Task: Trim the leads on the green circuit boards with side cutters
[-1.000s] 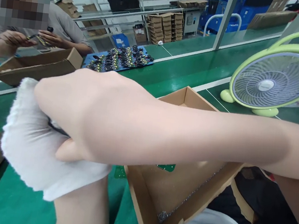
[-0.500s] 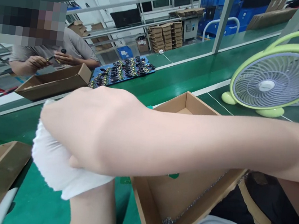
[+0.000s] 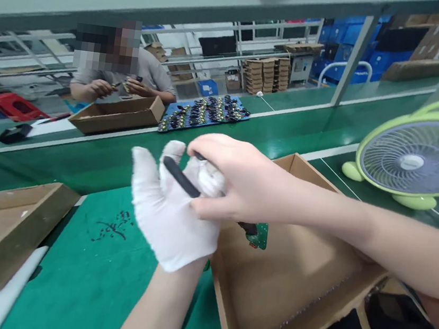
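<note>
My left hand wears a white glove, palm up, over the green mat. Its thumb and a finger stand apart, while other fingers curl beside my right hand. A black-handled tool lies across the gloved palm. My bare right hand pinches that tool between thumb and fingers; its working end is hidden. Below my right wrist, a green circuit board with a black part shows over the cardboard box; whether it rests there or hangs is unclear.
Small dark bits lie on the mat. Another cardboard box stands left, a green fan right. Across the line, a person handles small parts near a blue tray of parts.
My hands have come into clearer view and shifted right; the left palm and the black-handled tool now show. The camera view has tilted, uncovering the dark bits and the board.
</note>
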Action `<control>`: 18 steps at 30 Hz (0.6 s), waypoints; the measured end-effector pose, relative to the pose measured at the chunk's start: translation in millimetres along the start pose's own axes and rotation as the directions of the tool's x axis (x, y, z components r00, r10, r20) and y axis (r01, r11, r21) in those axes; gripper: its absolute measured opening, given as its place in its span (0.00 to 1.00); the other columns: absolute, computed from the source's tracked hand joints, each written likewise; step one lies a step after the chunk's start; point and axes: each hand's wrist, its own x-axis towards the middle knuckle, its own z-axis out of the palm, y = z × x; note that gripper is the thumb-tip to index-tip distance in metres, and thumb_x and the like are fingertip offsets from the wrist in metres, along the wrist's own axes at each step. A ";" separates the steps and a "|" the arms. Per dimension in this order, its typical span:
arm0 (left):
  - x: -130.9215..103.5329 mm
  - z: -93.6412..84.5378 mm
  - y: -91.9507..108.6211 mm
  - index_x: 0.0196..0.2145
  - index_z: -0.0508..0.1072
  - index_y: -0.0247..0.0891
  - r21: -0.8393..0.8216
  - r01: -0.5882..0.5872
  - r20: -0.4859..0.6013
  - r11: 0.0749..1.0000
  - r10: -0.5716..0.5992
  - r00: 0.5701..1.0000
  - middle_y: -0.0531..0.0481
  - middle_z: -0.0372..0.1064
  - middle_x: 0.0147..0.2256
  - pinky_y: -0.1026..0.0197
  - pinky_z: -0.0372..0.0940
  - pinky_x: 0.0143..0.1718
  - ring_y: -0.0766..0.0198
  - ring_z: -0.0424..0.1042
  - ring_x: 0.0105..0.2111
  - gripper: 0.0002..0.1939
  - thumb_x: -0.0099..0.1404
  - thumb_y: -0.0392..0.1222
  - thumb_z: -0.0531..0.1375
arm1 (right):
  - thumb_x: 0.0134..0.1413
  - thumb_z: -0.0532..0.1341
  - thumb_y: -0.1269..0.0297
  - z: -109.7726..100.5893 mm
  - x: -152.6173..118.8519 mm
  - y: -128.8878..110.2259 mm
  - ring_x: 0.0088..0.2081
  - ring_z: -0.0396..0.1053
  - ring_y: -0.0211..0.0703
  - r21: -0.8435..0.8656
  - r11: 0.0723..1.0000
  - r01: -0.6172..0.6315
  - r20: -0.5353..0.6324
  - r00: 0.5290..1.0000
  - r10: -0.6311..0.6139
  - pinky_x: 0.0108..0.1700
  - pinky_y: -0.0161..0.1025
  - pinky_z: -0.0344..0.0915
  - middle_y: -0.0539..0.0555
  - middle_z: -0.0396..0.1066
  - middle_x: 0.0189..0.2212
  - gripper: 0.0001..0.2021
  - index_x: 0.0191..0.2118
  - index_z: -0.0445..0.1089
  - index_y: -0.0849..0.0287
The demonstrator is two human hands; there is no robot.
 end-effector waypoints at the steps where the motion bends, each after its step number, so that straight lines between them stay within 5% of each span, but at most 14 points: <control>1: 0.0 1.2 -2.3 0.36 0.71 0.42 -0.022 0.006 -0.033 1.000 -0.007 0.999 0.51 0.70 0.34 0.59 0.72 0.36 0.61 0.73 0.33 0.17 0.71 0.58 0.57 | 0.50 0.68 0.70 2.4 -3.2 4.1 0.48 0.69 0.52 0.043 0.999 0.027 -0.027 0.999 -0.026 0.48 0.43 0.67 0.58 0.71 0.44 0.15 0.43 0.67 0.63; 6: -2.0 8.3 -14.8 0.38 0.70 0.41 -0.036 -0.084 -0.150 0.996 0.078 0.986 0.52 0.67 0.35 0.63 0.68 0.32 0.66 0.70 0.30 0.17 0.70 0.58 0.58 | 0.49 0.67 0.72 12.2 -18.9 13.2 0.56 0.68 0.55 0.224 0.973 0.064 -0.127 0.991 -0.036 0.56 0.46 0.67 0.62 0.71 0.54 0.23 0.53 0.67 0.64; 13: -2.7 9.5 -15.0 0.40 0.73 0.40 -0.016 -0.066 -0.231 0.998 0.061 0.971 0.47 0.70 0.48 0.59 0.67 0.52 0.59 0.73 0.48 0.21 0.70 0.62 0.55 | 0.51 0.69 0.70 12.6 -31.7 15.1 0.40 0.76 0.45 0.595 0.794 -0.127 -0.067 0.976 0.206 0.41 0.41 0.78 0.55 0.73 0.46 0.25 0.54 0.66 0.56; 18: 3.8 9.7 -8.5 0.39 0.73 0.37 0.073 -0.029 -0.222 0.997 0.045 0.974 0.42 0.72 0.44 0.55 0.68 0.53 0.54 0.73 0.51 0.26 0.70 0.64 0.53 | 0.48 0.69 0.70 13.9 -32.8 19.8 0.38 0.76 0.44 0.601 0.781 -0.169 -0.086 0.958 0.273 0.38 0.39 0.79 0.56 0.74 0.46 0.25 0.53 0.66 0.57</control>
